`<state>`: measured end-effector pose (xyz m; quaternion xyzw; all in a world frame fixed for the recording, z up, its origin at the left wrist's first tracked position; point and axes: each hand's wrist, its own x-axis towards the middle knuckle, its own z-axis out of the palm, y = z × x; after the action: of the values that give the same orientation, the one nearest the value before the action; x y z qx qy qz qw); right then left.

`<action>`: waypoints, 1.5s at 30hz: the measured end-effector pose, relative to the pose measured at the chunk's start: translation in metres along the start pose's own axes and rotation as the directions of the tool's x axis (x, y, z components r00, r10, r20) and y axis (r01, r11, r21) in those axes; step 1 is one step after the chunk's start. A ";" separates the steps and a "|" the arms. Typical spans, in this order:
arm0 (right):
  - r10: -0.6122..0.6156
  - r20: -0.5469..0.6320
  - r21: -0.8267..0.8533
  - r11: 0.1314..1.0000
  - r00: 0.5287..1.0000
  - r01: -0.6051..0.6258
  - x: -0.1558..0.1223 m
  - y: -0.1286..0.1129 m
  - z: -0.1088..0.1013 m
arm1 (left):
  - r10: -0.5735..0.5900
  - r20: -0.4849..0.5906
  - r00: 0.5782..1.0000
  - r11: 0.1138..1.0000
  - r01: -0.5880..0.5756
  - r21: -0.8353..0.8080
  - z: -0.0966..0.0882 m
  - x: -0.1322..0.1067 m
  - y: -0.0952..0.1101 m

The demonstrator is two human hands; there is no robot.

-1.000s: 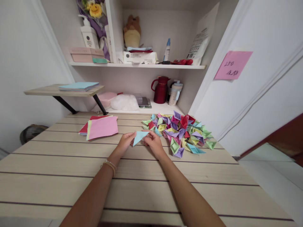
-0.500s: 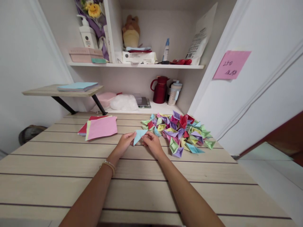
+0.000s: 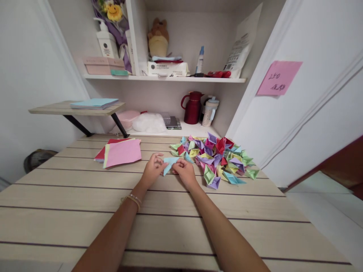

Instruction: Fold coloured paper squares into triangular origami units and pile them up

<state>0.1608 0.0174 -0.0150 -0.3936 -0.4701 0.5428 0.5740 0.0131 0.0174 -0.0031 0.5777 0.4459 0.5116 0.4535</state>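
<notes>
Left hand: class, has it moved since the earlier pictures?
Yes, slightly. The left hand has edged rightward, away from the pink sheet stack, its fingers now covering more of the light blue paper that the right hand also pinches.

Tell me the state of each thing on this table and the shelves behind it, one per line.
light blue paper: partly folded, held between both hands.
left hand: fingers pinching the paper's left end.
right hand: fingers pinching its right end.
flat sheets: unfolded, stacked, pink on top.
folded pieces: heaped loosely on the table.
red jug: upright, lid on.
pump bottle: upright on the upper shelf.
</notes>
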 end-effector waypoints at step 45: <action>-0.254 0.142 -0.590 0.754 0.957 0.288 -0.012 -0.007 0.007 | 0.109 0.198 0.974 0.273 -0.221 0.936 0.009 -0.017 0.018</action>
<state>0.1559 0.0040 -0.0075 -0.4693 -0.6856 0.2852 0.4778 0.0222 -0.0030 0.0106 0.7998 0.5776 0.1626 -0.0140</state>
